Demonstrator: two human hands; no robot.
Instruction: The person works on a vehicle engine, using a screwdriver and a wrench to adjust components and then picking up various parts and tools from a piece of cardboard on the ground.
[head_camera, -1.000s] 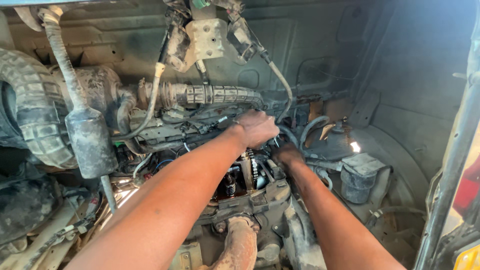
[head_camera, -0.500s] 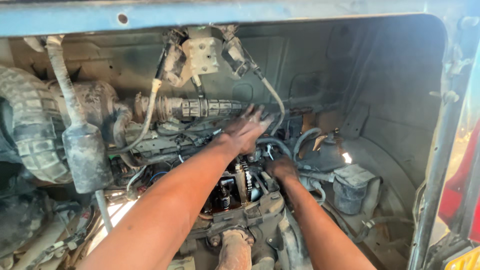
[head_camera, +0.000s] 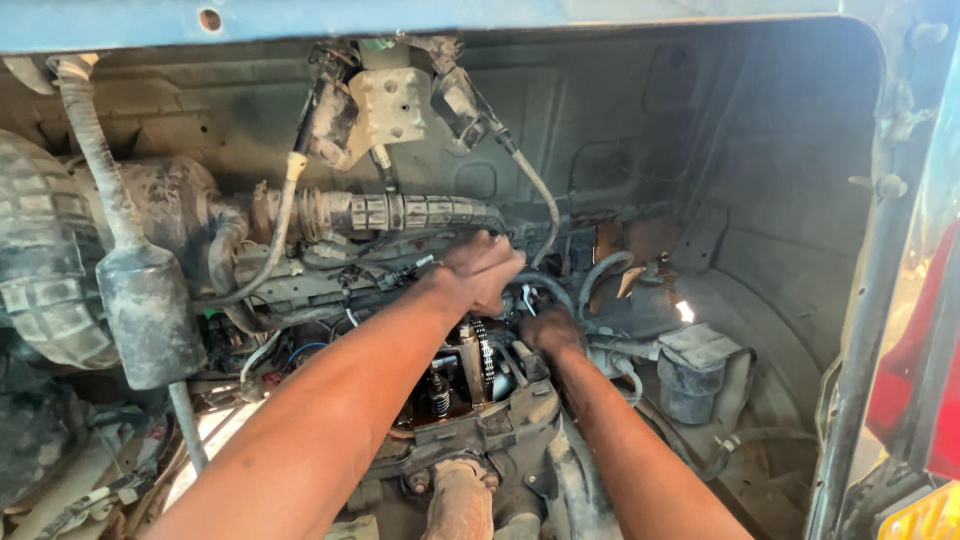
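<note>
The left hand (head_camera: 482, 268) rests palm-down, fingers curled loosely, over the greasy open engine (head_camera: 470, 385), its chain exposed; the right hand (head_camera: 550, 330) reaches in beside it, grip hidden.

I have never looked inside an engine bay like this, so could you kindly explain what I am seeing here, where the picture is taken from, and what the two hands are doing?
The picture comes from a camera worn on a person's head, looking down along both bare arms into an open, dusty engine compartment of a vehicle. The left hand reaches furthest in, resting on wiring just below a ribbed hose that runs across the back. The right hand is lower, pressed among dark hoses; whether either hand grips anything cannot be told. Below the hands, the engine top lies open, showing a chain and a spring. At the left hangs a grey canister, with a large corrugated duct beside it. At the right sits a small dark container.
</note>
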